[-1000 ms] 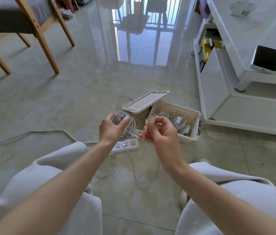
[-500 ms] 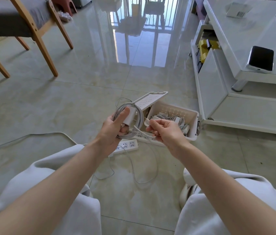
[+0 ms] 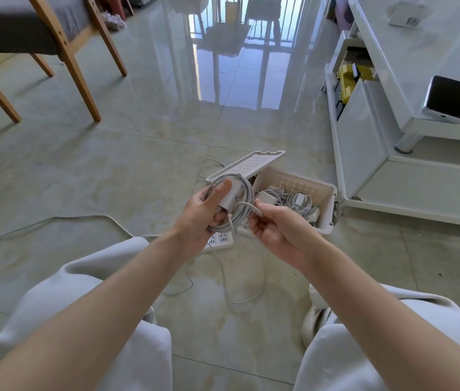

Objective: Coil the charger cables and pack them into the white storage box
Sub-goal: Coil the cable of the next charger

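Note:
My left hand (image 3: pixel 203 218) grips a coiled white charger cable (image 3: pixel 244 203) with its adapter block (image 3: pixel 230 197) pinned under the thumb. Beside it, my right hand (image 3: pixel 276 230) pinches the loose end of that same cable at the coil's right edge. Just behind both hands the white storage box (image 3: pixel 329 218) stands open on the floor, with several coiled chargers (image 3: pixel 298 200) inside. Its lid (image 3: pixel 247 166) leans against the box's left side.
A white power strip (image 3: pixel 221 239) lies on the floor under my left hand, with loose cables (image 3: pixel 240 294) trailing toward my knees and far left. A white low table (image 3: pixel 420 88) with a phone (image 3: pixel 447 97) stands right. Wooden chair legs (image 3: pixel 79 77) stand at back left.
My left hand turned palm-up, showing the coil and adapter. My right hand dropped from in front of the box to the coil's right edge, bringing the cable end with it.

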